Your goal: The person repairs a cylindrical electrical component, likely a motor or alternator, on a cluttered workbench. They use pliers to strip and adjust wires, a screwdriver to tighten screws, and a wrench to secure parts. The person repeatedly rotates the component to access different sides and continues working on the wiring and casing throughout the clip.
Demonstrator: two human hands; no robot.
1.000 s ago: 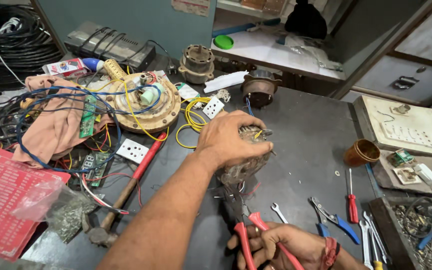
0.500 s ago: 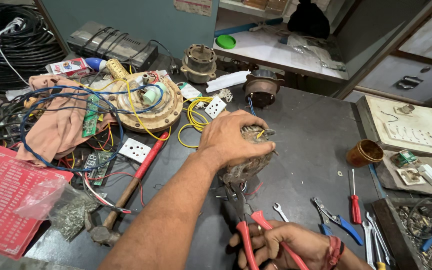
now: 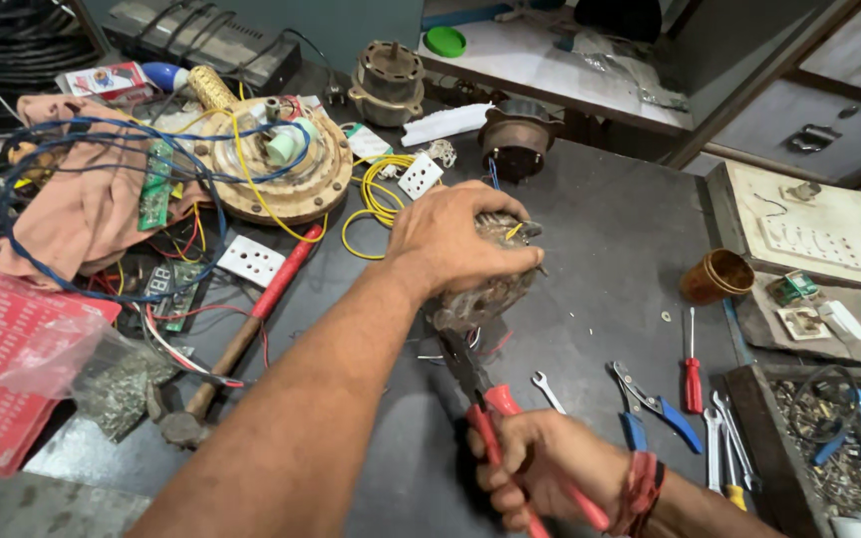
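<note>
Under the left hand (image 3: pixel 450 239): small motor (image 3: pixel 485 289), gripped from above on the dark bench (image 3: pixel 610 229). Right hand (image 3: pixel 540 468), fingers closed round red-handled pliers (image 3: pixel 490 408), nose at the motor's lower edge. Risk: pliers slipping, nicking windings or fingers. Beyond: blue pliers (image 3: pixel 650 413), red screwdriver (image 3: pixel 692 364).

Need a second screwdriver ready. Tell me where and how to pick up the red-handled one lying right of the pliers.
Grip the red-handled screwdriver by its red handle, the thick end nearest the person, coming from above. It lies flat on the dark bench with its thin shaft pointing away. There seems to be room for fingers: the blue-handled pliers lie left and the spanners lower right, both close.
</note>
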